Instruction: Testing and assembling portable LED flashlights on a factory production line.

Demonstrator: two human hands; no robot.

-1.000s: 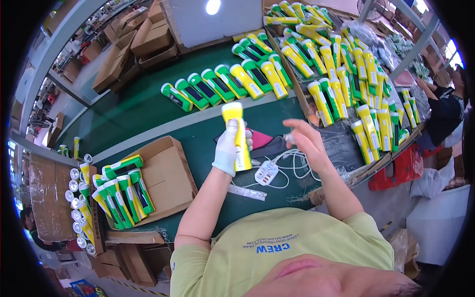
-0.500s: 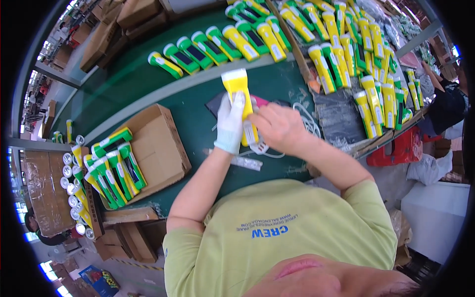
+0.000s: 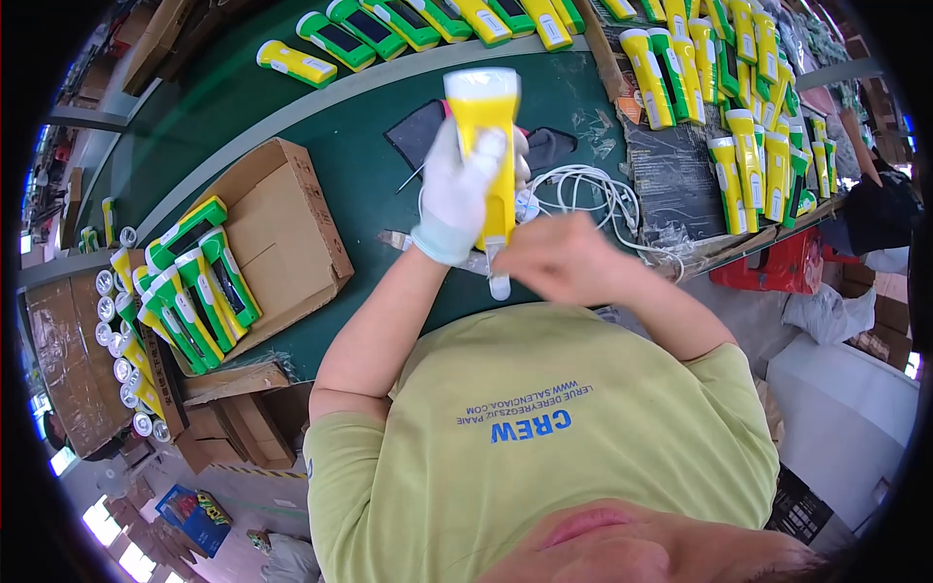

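Note:
My left hand [image 3: 454,194], in a white glove, is closed round a yellow flashlight [image 3: 501,199] with a white head pointing away from me. A small whitish piece [image 3: 500,284] sticks out at the flashlight's tail end. Beside that tail is my bare right hand [image 3: 559,257], its fingers curled in and blurred by motion. Its fingertips are at the tail; whatever they pinch cannot be made out. Beneath the hands lie a dark cloth-like item [image 3: 416,134] and a coiled white cable [image 3: 593,180] on the green table [image 3: 360,121].
An open cardboard box [image 3: 296,228] with several green and yellow flashlights stands at the left, beside round silvery reflector-like parts [image 3: 122,369]. More flashlights [image 3: 340,39] line the far side. A pile of them [image 3: 748,165] covers the right side, above a red case [image 3: 773,262].
The view has shifted, so the table's contents sit higher in it. My right hand has moved down to the flashlight's tail, where the whitish piece now sticks out. My left hand keeps its hold.

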